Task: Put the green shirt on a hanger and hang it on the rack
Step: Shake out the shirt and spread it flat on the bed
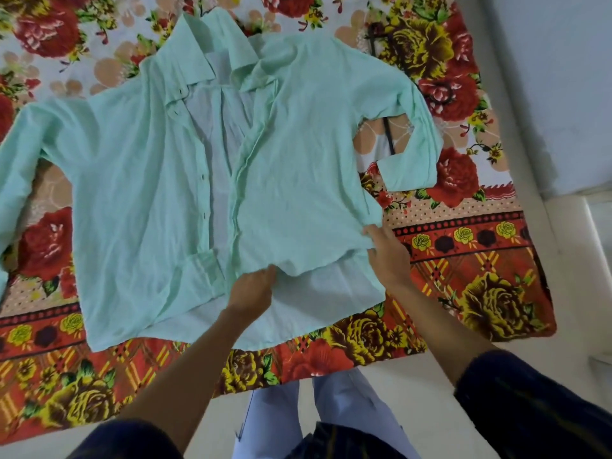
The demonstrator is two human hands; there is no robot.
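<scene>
Both hands' fingers — left [255,289], right [385,250] — grip the unbuttoned, creased green shirt's [132,180] hem.

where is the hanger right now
In the head view, a dark hanger lies on the floral bedsheet, mostly hidden under the green shirt, by its right sleeve.

One head cam, wide-angle, looks steeply down from close above, over bed [463,253] edge.
</scene>
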